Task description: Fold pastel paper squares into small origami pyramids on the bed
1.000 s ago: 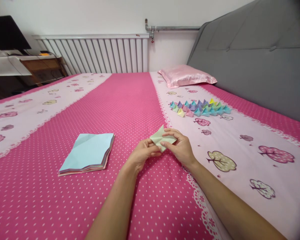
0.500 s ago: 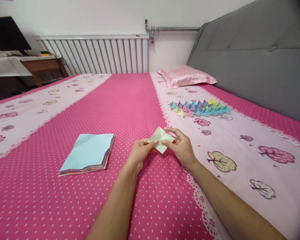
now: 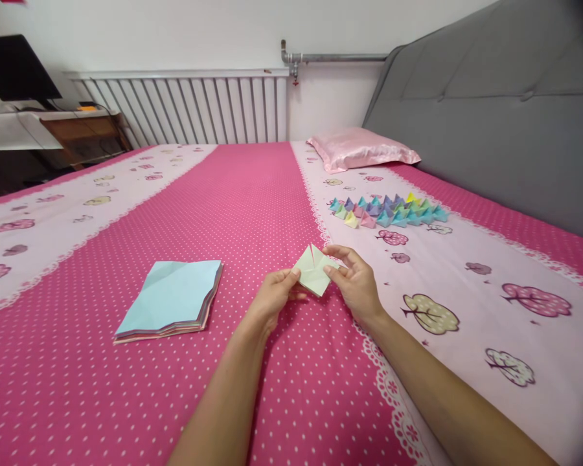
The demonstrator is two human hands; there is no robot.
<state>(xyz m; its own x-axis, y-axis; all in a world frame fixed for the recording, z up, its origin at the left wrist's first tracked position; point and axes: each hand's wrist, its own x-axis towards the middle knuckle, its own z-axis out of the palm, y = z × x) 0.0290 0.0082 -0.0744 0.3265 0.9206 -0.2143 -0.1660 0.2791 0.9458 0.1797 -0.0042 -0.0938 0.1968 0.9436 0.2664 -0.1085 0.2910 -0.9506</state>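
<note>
A small pale-green folded paper is held between both hands just above the bed. My left hand pinches its left corner, thumb on top and fingers beneath. My right hand grips the right side, its thumb on the paper's face and the index finger behind the upper edge. A narrow slit between two flaps shows at the top of the paper. To the left lies a stack of square paper with a light-blue sheet on top. Several folded paper boats in many colours stand in rows at the right.
A pink patterned bedspread lies under everything. A pink satin pillow rests near the grey padded headboard at right. Along the far wall is a white radiator; a black monitor stands on a desk at far left.
The paper has turned slightly, and a slit now shows between its top flaps. My thumbs have moved from its middle out toward its sides.
</note>
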